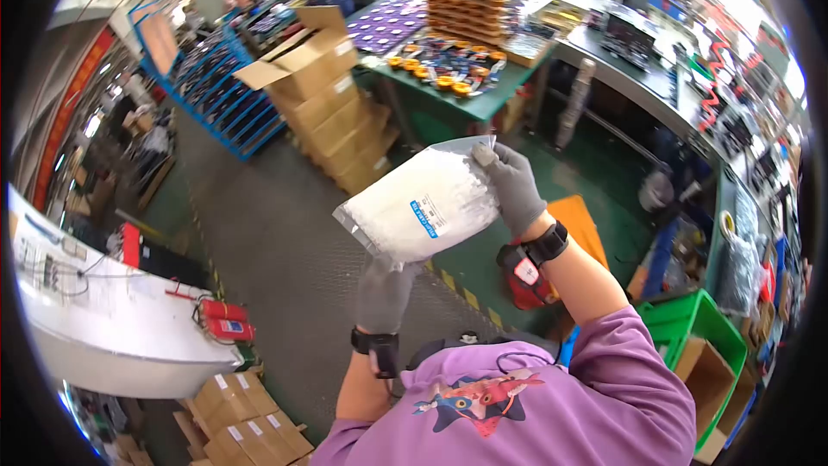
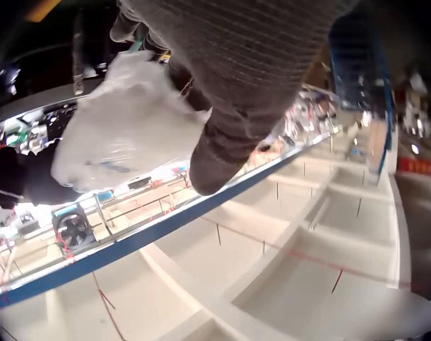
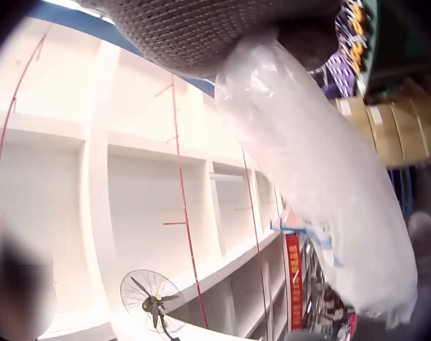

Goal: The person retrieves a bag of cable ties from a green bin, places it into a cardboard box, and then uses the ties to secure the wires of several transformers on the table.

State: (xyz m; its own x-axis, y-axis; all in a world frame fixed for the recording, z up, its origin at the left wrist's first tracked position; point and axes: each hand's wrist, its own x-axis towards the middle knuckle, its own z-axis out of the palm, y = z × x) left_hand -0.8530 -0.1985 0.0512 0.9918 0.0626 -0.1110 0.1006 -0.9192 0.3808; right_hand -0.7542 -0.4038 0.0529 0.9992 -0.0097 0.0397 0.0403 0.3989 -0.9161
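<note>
A clear plastic bag point(image 1: 423, 198) packed with white material hangs tilted in front of the person, a blue-and-white label on its face. The gloved right hand point(image 1: 515, 185) pinches the bag's gathered upper right corner. In the right wrist view the bag point(image 3: 315, 170) stretches away from that hand. Below its lower edge, the gloved left hand point(image 1: 384, 293) supports the bag, its fingers mostly hidden behind it in the head view. The left wrist view shows the thumb point(image 2: 219, 160) held straight beside the bag point(image 2: 130, 128), fingers extended on the far side.
Stacked cartons point(image 1: 323, 112) stand ahead, an open one on top. Behind them a green table point(image 1: 423, 108) bears piled trays of parts. A blue rack point(image 1: 220, 86) stands left, a white counter point(image 1: 112, 311) nearer. A green bin point(image 1: 703, 328) is at the right, more cartons point(image 1: 250, 423) lower left.
</note>
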